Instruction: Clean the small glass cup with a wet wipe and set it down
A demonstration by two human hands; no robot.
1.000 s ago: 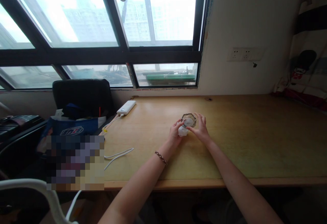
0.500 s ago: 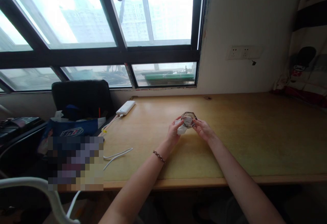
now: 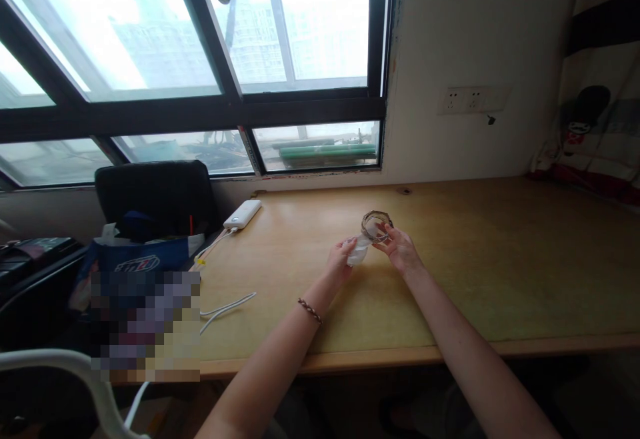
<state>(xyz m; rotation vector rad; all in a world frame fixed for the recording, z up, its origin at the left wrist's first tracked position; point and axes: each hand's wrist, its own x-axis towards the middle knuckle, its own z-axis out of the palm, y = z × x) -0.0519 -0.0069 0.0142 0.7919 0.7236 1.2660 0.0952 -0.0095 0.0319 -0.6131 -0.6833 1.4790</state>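
Above the middle of the wooden table (image 3: 320, 305), a brown-rimmed, see-through round piece, perhaps a glass ashtray (image 3: 367, 229), is held tilted. My right hand (image 3: 403, 252) grips its right side, with the thumb on the rim and some fingers showing through it. A crumpled white tissue (image 3: 357, 252) is pinched in my left hand (image 3: 341, 259), whose wrist wears a braided bracelet (image 3: 311, 310). The tissue's upper end reaches the lower left of the round piece.
A white power bank (image 3: 243, 214) with a cable lies at the table's left back edge. A loose white cable end (image 3: 235, 303) rests nearer. Left of the table are a black chair (image 3: 155, 192) and a blue bag (image 3: 135, 262). A window stands behind.
The round piece has moved slightly up and right in my right hand, away from my left. My left hand keeps the tissue, more of which shows. The view has shifted a little.
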